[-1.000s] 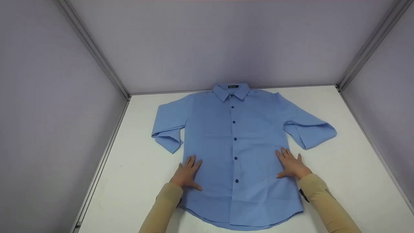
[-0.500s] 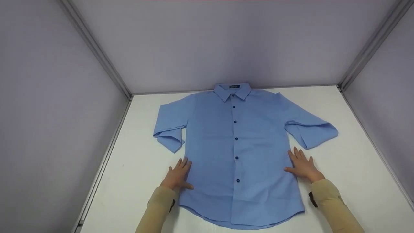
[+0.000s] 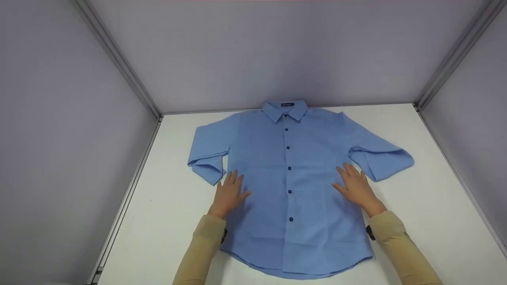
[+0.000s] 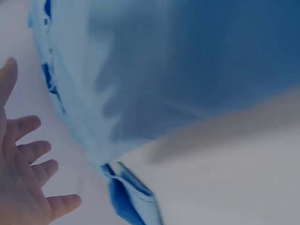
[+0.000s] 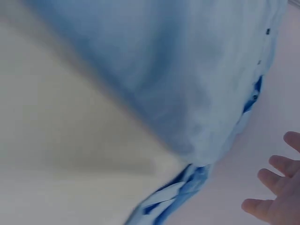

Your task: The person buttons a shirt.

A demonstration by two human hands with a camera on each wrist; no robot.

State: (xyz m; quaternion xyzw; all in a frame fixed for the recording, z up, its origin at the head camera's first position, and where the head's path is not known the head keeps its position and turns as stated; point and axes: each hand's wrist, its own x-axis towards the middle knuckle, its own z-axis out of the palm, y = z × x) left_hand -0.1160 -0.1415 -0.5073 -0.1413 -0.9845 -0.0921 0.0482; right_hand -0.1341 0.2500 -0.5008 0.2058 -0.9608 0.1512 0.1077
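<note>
A light blue button-up shirt [image 3: 261,158] lies front up with its collar at the far side. Both sleeves are bent back toward the near side, and dark buttons run down the middle. My left hand [image 3: 229,194] is spread above the shirt's left side edge, just below the left sleeve [image 3: 208,146]. Over the opposite side edge hovers my right hand [image 3: 354,186], near the right sleeve [image 3: 376,154], its fingers apart. Both wrist views show the hands raised off the cloth, and the left hand [image 4: 28,173] casts a finger-shaped shadow on it. Neither hand holds anything.
The shirt lies on a white table [image 3: 158,213]. A pale grey panel [image 3: 285,51] rises directly behind the collar, with side panels at left [image 3: 51,138] and right [image 3: 475,99]. Metal rails run along the corners.
Both hands first slid outward to the shirt's side edges. Since then they have lifted off and moved farther up the shirt and slightly inward. The shirt stays nearly the same.
</note>
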